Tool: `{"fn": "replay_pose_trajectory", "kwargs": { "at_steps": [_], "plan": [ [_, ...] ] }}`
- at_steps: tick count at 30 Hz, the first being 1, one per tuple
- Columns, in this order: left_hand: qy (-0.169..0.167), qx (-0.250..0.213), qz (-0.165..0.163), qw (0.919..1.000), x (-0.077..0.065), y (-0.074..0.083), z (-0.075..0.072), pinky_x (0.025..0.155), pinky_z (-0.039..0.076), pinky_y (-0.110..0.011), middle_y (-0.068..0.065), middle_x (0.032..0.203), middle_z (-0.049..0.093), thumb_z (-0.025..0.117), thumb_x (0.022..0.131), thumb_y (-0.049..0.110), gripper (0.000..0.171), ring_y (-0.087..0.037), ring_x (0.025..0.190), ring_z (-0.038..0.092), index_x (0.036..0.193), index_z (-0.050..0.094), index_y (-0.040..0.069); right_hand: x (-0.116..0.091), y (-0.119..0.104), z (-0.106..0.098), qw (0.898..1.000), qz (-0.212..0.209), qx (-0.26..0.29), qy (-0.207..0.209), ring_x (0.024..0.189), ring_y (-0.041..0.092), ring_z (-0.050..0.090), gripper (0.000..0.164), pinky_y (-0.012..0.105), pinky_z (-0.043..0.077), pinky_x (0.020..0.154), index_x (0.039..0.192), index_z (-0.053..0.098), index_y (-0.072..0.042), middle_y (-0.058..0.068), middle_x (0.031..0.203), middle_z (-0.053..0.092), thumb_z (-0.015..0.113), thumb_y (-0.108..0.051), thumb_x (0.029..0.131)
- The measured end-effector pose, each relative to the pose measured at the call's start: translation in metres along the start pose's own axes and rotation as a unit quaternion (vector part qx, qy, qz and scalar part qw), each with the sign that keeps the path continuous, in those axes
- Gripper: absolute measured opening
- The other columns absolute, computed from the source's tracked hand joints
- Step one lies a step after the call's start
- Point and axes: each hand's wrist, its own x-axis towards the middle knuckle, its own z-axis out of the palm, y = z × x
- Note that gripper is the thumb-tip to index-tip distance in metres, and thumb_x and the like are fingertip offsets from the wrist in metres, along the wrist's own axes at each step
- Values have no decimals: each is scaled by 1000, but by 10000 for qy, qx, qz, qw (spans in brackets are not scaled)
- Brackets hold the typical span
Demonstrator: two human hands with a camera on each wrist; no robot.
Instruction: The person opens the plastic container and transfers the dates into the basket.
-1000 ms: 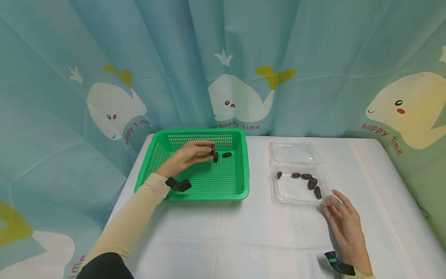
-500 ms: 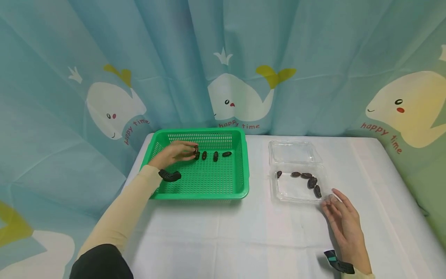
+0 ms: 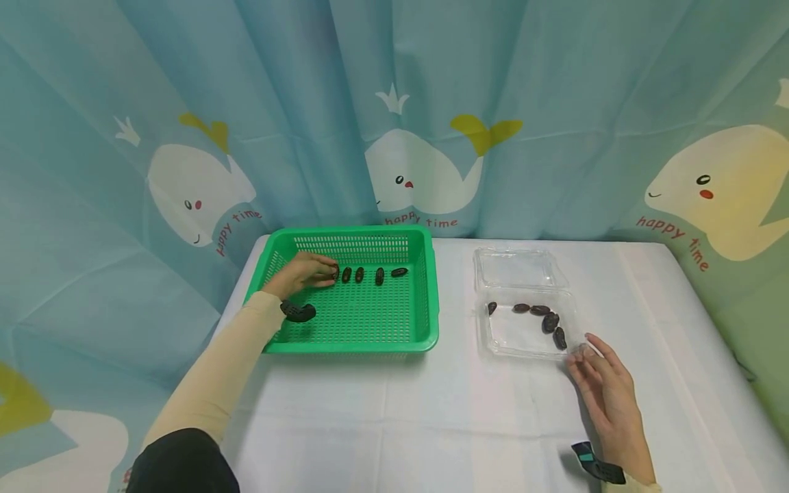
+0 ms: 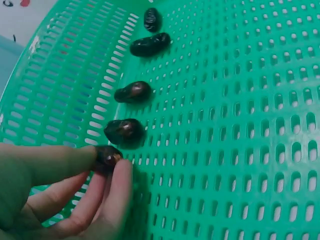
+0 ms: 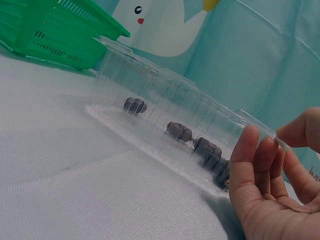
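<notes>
In the head view my left hand is inside the green basket, at its left part. Thumb and fingertips pinch a dark brown date, seen closely in the left wrist view, low by the basket floor. Beside it several more dates, among them a near one, lie in a row along the basket's back side. My right hand grips the near right corner of a clear plastic box, its thumb over the rim and fingers against the wall. Several dates, one of them at the right, lie in that box.
The box's clear lid lies folded back behind it. Basket and box stand apart on a white tablecloth. A blue curtain with printed whales hangs directly behind the table.
My left hand has moved left along the basket with the date and sunk slightly, uncovering more dates in the row. The right hand keeps its place at the box corner.
</notes>
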Motion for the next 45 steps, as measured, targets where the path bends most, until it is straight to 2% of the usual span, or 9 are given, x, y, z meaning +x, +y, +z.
{"fn": "replay_pose_trajectory", "kwargs": {
  "at_steps": [5,12,17,20,23,26,28,30,45],
  "plan": [
    [330,792,404,9955,-3,-2,5,99,60,-36,-26,139,56,60,104,2,38,-35,121,66,140,57,-11,0,-1,0,10000,-7,-1,-14,94,7,67,33,19,59,90,135,61,-18,-2,106,62,54,-3,107],
    [768,1866,1155,9726,-9,-5,11,84,65,-38,-35,129,63,63,100,-1,31,-44,110,71,128,64,-15,0,-1,1,10000,33,-1,-8,94,7,68,31,19,59,89,131,64,-19,-2,107,63,54,-2,107],
    [863,1931,1154,9705,-9,-7,12,85,65,-39,-35,129,63,64,100,-2,31,-43,106,72,129,64,-15,0,-1,0,9999,85,-71,79,94,7,68,31,19,59,89,130,64,-21,-2,108,63,55,-3,106],
    [820,2193,1035,9667,-9,-5,10,80,64,-36,-34,132,62,65,101,2,34,-33,90,75,131,63,-13,0,0,0,9999,95,-80,107,94,7,68,31,19,59,90,132,63,-20,-3,108,62,55,-4,106],
    [775,2914,933,9489,-11,3,3,72,61,-34,-32,137,61,65,102,10,37,-20,74,68,134,63,-10,0,0,1,9998,114,-60,117,94,7,67,31,19,59,90,132,63,-20,-3,107,62,55,-3,106],
    [846,3664,1015,9210,-19,18,-1,78,59,-40,-30,140,60,64,103,15,40,-28,88,68,137,62,-6,0,0,1,9998,135,-46,144,94,7,68,31,19,59,90,130,64,-20,-3,107,63,56,-3,106],
    [931,3829,1145,9119,-27,27,-1,85,57,-46,-29,139,61,63,104,15,41,-37,105,68,139,61,-5,0,-1,1,9998,145,-37,161,94,8,68,31,19,59,89,130,64,-21,-3,107,64,56,-3,106],
    [1010,3812,1312,9095,-37,35,1,91,55,-51,-28,139,62,62,104,16,41,-42,121,63,141,60,-3,-1,-2,2,9997,147,-53,192,94,7,68,30,19,59,90,129,65,-21,-3,107,63,56,-4,106],
    [1311,3252,1969,9156,-74,40,35,92,56,-52,-21,137,66,64,105,18,39,-41,120,65,141,62,5,-1,-1,1,9997,132,-128,169,95,6,66,31,19,59,90,133,63,-20,-3,111,59,56,-5,106]
  ]
}}
